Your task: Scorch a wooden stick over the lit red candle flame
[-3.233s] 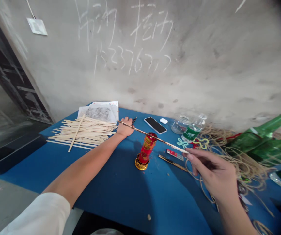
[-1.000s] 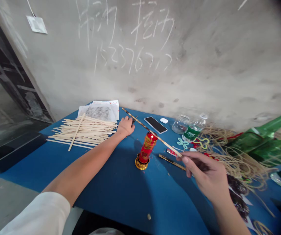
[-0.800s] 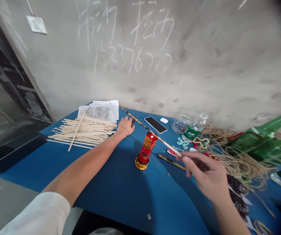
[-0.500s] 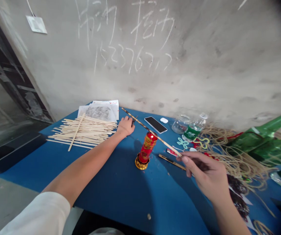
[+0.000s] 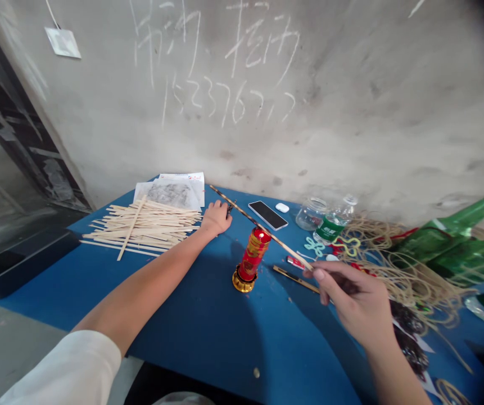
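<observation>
My right hand (image 5: 357, 301) pinches one end of a thin wooden stick (image 5: 284, 246). The stick slants up and left, its far half scorched with dark bands, passing over the top of a red candle (image 5: 255, 253). That candle stands upright on a gold base; whether the stick touches it, I cannot tell. Farther back, my left hand (image 5: 217, 218) rests on the table with fingers curled, and a small dark thing (image 5: 229, 210) shows at its fingertips, mostly hidden. To its left lies a pile of pale wooden sticks (image 5: 151, 228).
On the blue table (image 5: 208, 332) are a phone (image 5: 268, 215), a white earbud case (image 5: 282, 207), a utility knife (image 5: 295, 278) and a clear jar (image 5: 310, 214). Tangled cord (image 5: 414, 281) and green bottles (image 5: 456, 236) crowd the right. Papers (image 5: 174, 191) lie behind the sticks.
</observation>
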Demonstrator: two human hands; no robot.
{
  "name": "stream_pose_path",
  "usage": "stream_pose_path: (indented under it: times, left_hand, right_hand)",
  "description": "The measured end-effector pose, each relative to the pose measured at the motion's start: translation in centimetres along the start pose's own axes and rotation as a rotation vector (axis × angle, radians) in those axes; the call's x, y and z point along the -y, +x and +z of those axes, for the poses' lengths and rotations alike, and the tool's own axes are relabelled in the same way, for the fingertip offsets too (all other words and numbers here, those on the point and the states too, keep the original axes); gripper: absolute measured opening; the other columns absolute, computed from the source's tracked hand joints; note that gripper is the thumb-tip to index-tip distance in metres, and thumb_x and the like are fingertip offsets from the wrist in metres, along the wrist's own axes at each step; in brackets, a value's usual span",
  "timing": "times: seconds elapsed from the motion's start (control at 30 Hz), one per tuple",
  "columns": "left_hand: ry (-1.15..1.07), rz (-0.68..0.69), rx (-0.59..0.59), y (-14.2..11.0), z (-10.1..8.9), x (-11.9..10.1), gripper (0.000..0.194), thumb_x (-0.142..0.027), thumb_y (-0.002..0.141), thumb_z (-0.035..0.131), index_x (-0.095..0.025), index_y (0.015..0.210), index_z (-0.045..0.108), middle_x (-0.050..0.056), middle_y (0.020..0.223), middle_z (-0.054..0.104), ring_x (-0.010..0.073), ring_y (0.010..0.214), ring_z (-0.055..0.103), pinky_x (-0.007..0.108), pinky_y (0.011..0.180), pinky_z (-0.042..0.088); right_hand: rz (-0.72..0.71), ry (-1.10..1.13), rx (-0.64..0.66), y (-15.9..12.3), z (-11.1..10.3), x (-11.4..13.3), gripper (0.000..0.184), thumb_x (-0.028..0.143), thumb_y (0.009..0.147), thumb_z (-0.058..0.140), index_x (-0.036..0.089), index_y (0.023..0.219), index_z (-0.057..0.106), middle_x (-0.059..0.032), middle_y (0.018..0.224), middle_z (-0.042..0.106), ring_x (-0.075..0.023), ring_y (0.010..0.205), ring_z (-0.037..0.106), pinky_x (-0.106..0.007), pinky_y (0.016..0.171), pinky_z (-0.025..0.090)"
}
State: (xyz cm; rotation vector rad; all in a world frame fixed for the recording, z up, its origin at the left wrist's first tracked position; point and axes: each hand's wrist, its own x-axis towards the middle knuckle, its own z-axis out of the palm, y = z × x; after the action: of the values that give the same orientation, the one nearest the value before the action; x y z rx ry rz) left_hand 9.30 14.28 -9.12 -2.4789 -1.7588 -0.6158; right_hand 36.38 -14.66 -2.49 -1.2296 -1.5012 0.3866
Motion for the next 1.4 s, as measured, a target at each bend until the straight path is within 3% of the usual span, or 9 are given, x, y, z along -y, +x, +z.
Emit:
stream_pose_path:
  times: [0.2, 0.4, 0.7, 0.97, 1.2, 1.4]
  left_hand:
    - [0.003, 0.004, -0.009, 0.05, 0.18, 0.07, 0.028, -0.031, 0.105, 0.058, -0.018, 0.126, 0.072, 0.018, 0.132, 0.068, 0.0371, 0.130, 0.062, 0.049, 0.111, 0.054]
    - [0.003, -0.002, -0.017, 0.08, 0.27, 0.07, 0.027, -0.031, 0.105, 0.059, -0.019, 0.125, 0.072, 0.018, 0.135, 0.068, 0.0365, 0.128, 0.062, 0.048, 0.112, 0.053]
    - [-0.007, 0.002, -0.017, 0.11, 0.33, 0.07, 0.027, -0.030, 0.105, 0.059, -0.017, 0.124, 0.072, 0.020, 0.133, 0.068, 0.0368, 0.129, 0.061, 0.049, 0.112, 0.052]
    - [-0.006, -0.005, -0.014, 0.05, 0.26, 0.05, 0.029, -0.030, 0.103, 0.061, -0.019, 0.128, 0.072, 0.018, 0.134, 0.067, 0.0365, 0.130, 0.062, 0.048, 0.113, 0.052]
    - [-0.003, -0.014, -0.020, -0.04, 0.31, -0.09, 0.030, -0.029, 0.106, 0.058, -0.018, 0.131, 0.071, 0.020, 0.142, 0.065, 0.0387, 0.129, 0.062, 0.051, 0.111, 0.054]
    - [0.009, -0.011, -0.021, -0.53, -0.44, -0.39, 0.028, -0.028, 0.106, 0.058, -0.018, 0.128, 0.072, 0.019, 0.137, 0.068, 0.0383, 0.127, 0.064, 0.050, 0.109, 0.056]
  right_hand:
    - [0.011, 0.012, 0.008, -0.08, 0.00, 0.07, 0.026, 0.048, 0.099, 0.084, 0.023, 0.099, 0.089, -0.0032, 0.061, 0.076, -0.0155, 0.045, 0.066, -0.025, 0.045, 0.055]
    - [0.019, 0.003, 0.008, -0.03, -0.08, 0.04, 0.025, 0.048, 0.098, 0.085, 0.023, 0.098, 0.090, -0.0081, 0.078, 0.085, -0.0131, 0.043, 0.063, -0.024, 0.045, 0.055]
    - [0.031, -0.010, 0.012, 0.01, -0.06, 0.27, 0.028, 0.051, 0.095, 0.087, 0.023, 0.099, 0.090, -0.0081, 0.078, 0.085, -0.0141, 0.044, 0.064, -0.026, 0.044, 0.055]
    - [-0.011, -0.027, 0.013, 0.12, -0.08, 0.19, 0.020, 0.044, 0.095, 0.089, 0.024, 0.098, 0.090, -0.0023, 0.062, 0.075, -0.0134, 0.043, 0.063, -0.024, 0.043, 0.052]
    - [-0.009, -0.006, -0.110, -0.04, 0.33, 0.05, 0.018, 0.042, 0.091, 0.093, 0.025, 0.096, 0.090, -0.0024, 0.065, 0.076, -0.0124, 0.044, 0.062, -0.024, 0.045, 0.053]
    - [-0.030, -0.016, -0.148, -0.13, 0.40, 0.38, 0.016, 0.041, 0.091, 0.093, 0.026, 0.097, 0.091, -0.0025, 0.067, 0.078, -0.0124, 0.045, 0.062, -0.025, 0.044, 0.053]
